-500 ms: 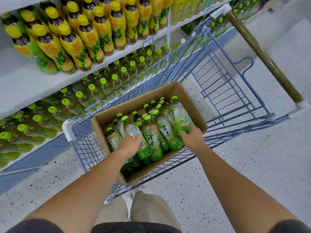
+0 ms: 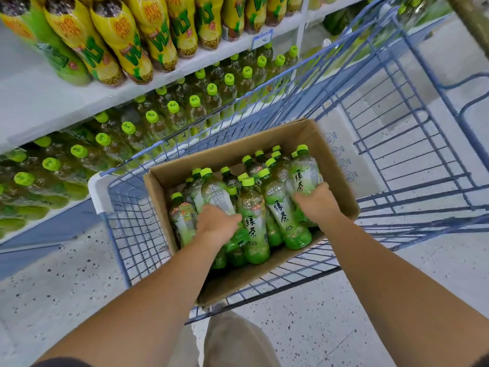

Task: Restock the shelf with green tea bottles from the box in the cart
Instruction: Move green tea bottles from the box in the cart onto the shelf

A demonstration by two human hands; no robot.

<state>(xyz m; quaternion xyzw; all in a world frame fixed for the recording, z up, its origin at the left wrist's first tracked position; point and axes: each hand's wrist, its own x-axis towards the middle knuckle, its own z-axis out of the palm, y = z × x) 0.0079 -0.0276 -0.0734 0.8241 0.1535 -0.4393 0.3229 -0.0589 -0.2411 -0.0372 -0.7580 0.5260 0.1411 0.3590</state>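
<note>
The left hand (image 2: 217, 221) is curled round the body of a white-labelled green tea bottle (image 2: 215, 193), its fingertips hidden behind the plastic. The right hand (image 2: 315, 202) wraps the lower half of the rightmost green tea bottle (image 2: 304, 172), thumb on the near side and fingers over the far side. Both bottles lean among the other green tea bottles (image 2: 254, 221), which are packed touching one another: clear ribbed plastic, lime screw caps, green-and-white wrap labels with black characters. They fill the near part of an open brown cardboard box (image 2: 264, 144), whose far end shows bare cardboard. The box sits tilted in a blue wire cart (image 2: 397, 128) with a white plastic corner guard (image 2: 98, 192); a flat white printed sheet (image 2: 341, 147) lies on the cart's floor beside it. Just beyond the cart's wire side stands a white shelf (image 2: 53, 107), with lime-capped shelf bottles (image 2: 172, 109) in rows below and yellow-wrapped bottles (image 2: 119, 35) above. The floor (image 2: 53, 287) is pale speckled terrazzo.
</note>
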